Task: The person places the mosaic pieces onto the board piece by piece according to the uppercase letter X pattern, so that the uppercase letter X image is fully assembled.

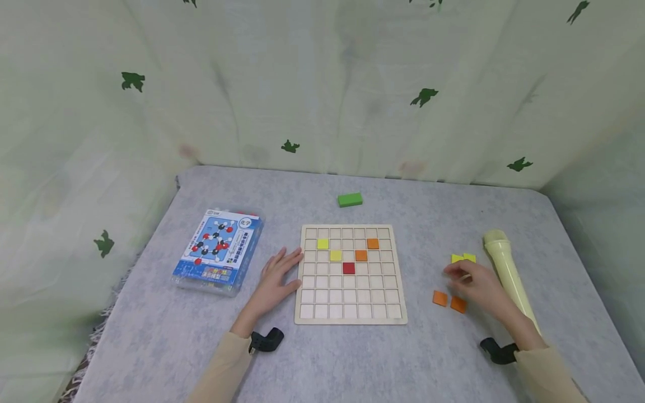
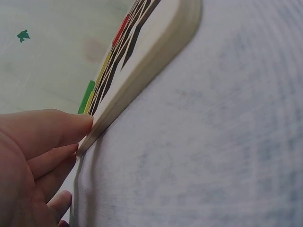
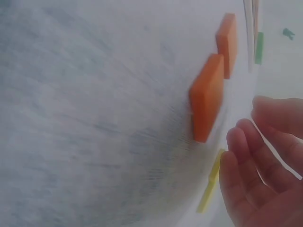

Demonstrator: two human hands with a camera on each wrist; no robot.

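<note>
1. Two hands on the table: left hand [image 1: 274, 282] lies flat, straight fingertips touching the board [image 1: 350, 313] at its left edge, gripping nothing.
2. Right hand [image 1: 476, 282] hovers with loosely curled fingers and holds nothing.
3. Yellow tiles [image 1: 463, 258] sit just beyond its fingertips, orange tiles [image 1: 449, 301] just beside its palm.
4. A cream tube [image 1: 506, 268] hems in its outer side.
5. Bare cloth lies between this hand and the board's right edge.
</note>
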